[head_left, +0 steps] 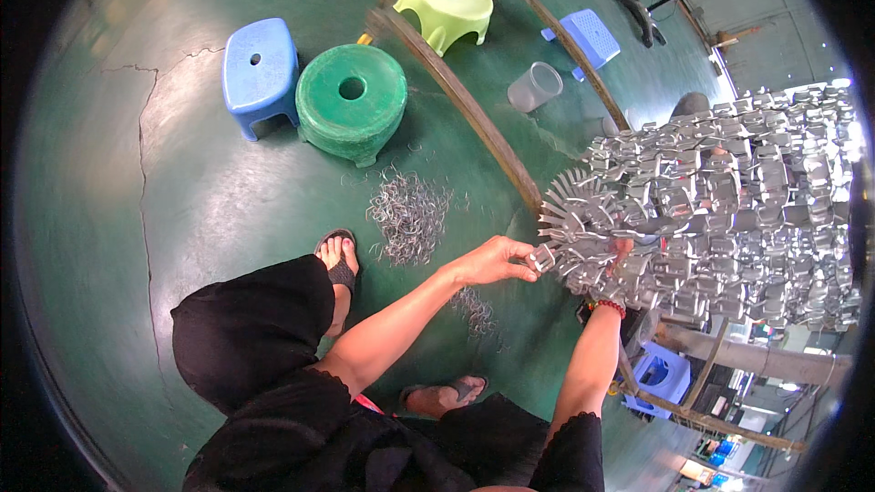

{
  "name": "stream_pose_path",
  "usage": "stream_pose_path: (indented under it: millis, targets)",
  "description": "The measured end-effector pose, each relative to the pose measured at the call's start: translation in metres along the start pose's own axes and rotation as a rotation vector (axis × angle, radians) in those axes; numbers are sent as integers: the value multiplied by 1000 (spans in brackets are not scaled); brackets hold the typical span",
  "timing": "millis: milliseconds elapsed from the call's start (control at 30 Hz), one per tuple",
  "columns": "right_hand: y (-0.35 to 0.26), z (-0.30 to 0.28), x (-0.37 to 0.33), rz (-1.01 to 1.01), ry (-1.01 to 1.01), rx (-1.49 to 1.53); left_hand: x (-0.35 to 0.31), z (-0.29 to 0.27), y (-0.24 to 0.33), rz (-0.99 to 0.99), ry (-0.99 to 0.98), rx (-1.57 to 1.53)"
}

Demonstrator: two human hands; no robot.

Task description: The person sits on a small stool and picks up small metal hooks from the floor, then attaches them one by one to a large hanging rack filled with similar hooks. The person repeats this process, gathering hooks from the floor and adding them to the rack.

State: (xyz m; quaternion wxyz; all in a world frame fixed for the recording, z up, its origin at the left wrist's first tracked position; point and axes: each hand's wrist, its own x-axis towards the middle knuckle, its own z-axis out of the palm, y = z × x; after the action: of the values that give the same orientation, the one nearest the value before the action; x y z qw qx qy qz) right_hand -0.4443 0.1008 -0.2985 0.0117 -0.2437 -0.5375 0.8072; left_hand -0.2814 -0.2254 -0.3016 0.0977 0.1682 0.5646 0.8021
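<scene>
On my right hangs a dense array of silvery bent metal pieces [711, 210] in rows. My left hand [497, 261] is closed in a pinch on a small metal piece [544, 258] at the near left edge of this array. Whether that piece is attached to the others I cannot tell. My right hand [622, 257] reaches in among the hanging pieces, a red bead bracelet [611, 307] at its wrist. Metal hides most of its fingers, so its grip does not show. Below my left hand, a pile of small curved metal hooks [410, 217] lies on the green floor.
A smaller scatter of hooks [476, 312] lies near my feet. Ahead stand a green round stool [351, 91], a blue stool [260, 68] and a lime stool [447, 5]. A rusty frame bar [474, 118] crosses beside the array. A clear plastic cup [535, 87] lies beyond it.
</scene>
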Motion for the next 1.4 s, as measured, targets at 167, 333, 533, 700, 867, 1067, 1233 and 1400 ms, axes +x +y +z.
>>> stream_pose_path:
  millis: [167,333,533,700,867,1067,1233,1400]
  targets:
    - [9,-16,-9,-2,25,22,2,19,-11,86,43,-25]
    - [18,-35,-23,-1,40,-26,-5,22,-11,78,22,-45]
    - [21,-55,-39,15,65,-26,-20,13,-3,128,-19,-6]
    - [30,-42,-54,-19,86,59,-41,-12,-27,-51,147,-125]
    - [29,-41,-72,-27,132,136,-56,-26,-44,-74,344,-151]
    - [57,-47,-96,67,120,333,-85,-38,-79,-71,703,-104]
    - [112,-111,-114,282,88,701,-90,-43,-88,-117,806,-31]
    - [143,-89,-184,405,80,522,-85,-42,-66,-124,816,-64]
